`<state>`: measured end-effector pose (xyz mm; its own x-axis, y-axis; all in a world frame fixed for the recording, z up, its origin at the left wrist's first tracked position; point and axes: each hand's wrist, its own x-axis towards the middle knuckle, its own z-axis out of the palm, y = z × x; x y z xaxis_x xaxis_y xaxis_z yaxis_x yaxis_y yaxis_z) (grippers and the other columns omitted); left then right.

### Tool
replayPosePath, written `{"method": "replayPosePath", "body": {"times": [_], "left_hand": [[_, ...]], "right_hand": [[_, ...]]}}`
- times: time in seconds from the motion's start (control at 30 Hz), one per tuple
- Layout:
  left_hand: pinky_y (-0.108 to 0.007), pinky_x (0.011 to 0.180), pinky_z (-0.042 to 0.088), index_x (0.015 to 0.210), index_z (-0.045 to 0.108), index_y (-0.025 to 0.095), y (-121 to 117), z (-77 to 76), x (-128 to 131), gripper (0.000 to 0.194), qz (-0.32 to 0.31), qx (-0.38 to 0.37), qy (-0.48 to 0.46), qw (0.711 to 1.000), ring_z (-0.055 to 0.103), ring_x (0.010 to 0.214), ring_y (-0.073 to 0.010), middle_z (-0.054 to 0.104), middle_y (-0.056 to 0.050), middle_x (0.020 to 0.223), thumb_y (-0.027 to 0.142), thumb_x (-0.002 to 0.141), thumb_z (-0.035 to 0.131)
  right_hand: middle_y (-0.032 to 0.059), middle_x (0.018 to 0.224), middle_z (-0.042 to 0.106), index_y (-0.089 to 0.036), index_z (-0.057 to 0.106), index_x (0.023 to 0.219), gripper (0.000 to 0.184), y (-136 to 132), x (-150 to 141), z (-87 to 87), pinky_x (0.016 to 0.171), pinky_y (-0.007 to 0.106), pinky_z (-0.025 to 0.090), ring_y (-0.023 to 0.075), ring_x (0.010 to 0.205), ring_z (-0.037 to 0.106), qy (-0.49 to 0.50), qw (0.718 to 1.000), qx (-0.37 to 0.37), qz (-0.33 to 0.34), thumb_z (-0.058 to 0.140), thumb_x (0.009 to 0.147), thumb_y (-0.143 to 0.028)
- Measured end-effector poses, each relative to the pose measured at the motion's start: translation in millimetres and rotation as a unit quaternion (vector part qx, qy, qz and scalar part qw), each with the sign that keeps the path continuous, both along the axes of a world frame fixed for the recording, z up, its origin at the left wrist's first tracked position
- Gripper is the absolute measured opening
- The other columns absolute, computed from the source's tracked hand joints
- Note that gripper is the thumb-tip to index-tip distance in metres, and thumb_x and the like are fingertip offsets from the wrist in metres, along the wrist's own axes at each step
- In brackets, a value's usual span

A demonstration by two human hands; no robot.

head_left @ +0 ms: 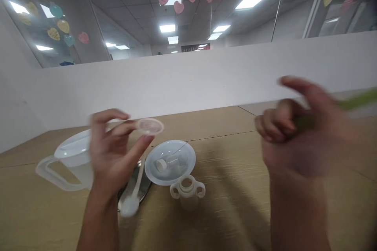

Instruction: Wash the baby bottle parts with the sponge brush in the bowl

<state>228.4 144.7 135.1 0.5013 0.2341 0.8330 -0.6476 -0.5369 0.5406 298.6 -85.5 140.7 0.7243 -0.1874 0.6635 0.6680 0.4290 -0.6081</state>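
Between the thumb and fingers of my left hand [113, 149] is a small round translucent disc with a raised rim [150, 126], held above the table. My right hand [303, 133] is raised at the right, smeared by motion, its lower fingers curled round a long green thing [359, 99] and its index finger stretched out. The green thing runs out of view to the right; its kind does not show. A small two-handled bottle [188, 194] stands upright with its mouth uncovered. Behind it is a white bowl [151, 168] holding a white ring [161, 165] and clear pieces.
A translucent lidded pitcher [73, 151] stands at the left, partly behind my left hand. A long white utensil with a rounded end [129, 206] lies across a dark shiny tray [145, 184]. A white wall [188, 82] with glass above borders the wooden table [235, 188].
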Motion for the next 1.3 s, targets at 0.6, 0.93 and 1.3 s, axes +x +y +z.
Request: {"method": "replayPosePath", "body": {"times": [0.6, 0.93, 1.3], "left_hand": [[-0.030, 0.075, 0.048, 0.095, 0.043, 0.021, 40, -23.1, 55, 0.041, 0.052, 0.066, 0.212, 0.974, 0.065, 0.076, -0.0176, 0.067, -0.002, 0.078, 0.038, 0.068, 0.068], [-0.029, 0.071, 0.051, 0.116, 0.043, 0.020, 40, -17.7, 44, 0.053, 0.052, 0.097, 0.243, 0.964, 0.062, 0.073, -0.0159, 0.066, -0.002, 0.081, 0.036, 0.070, 0.064], [-0.022, 0.051, 0.048, 0.118, 0.044, 0.015, 114, -43.9, 41, 0.056, 0.200, 0.190, 0.606, 0.746, 0.062, 0.062, -0.0159, 0.065, -0.006, 0.084, 0.007, 0.063, 0.052]], "right_hand": [[0.0024, 0.107, 0.066, -0.023, 0.065, 0.112, 0.036, 18, 49, -23.3, 0.076, 0.029, 0.044, 0.0189, 0.085, 0.059, 0.023, 0.809, -0.583, 0.070, 0.053, 0.081, -0.034], [0.0007, 0.105, 0.067, -0.027, 0.066, 0.111, 0.034, 10, 33, -15.6, 0.069, 0.027, 0.045, 0.0193, 0.081, 0.060, -0.010, 0.775, -0.630, 0.046, 0.051, 0.081, -0.031], [0.0007, 0.080, 0.067, -0.027, 0.068, 0.108, 0.038, -2, 32, -10.9, 0.057, 0.025, 0.038, 0.0148, 0.064, 0.052, 0.028, 0.761, -0.648, -0.016, 0.045, 0.083, -0.044]]}}
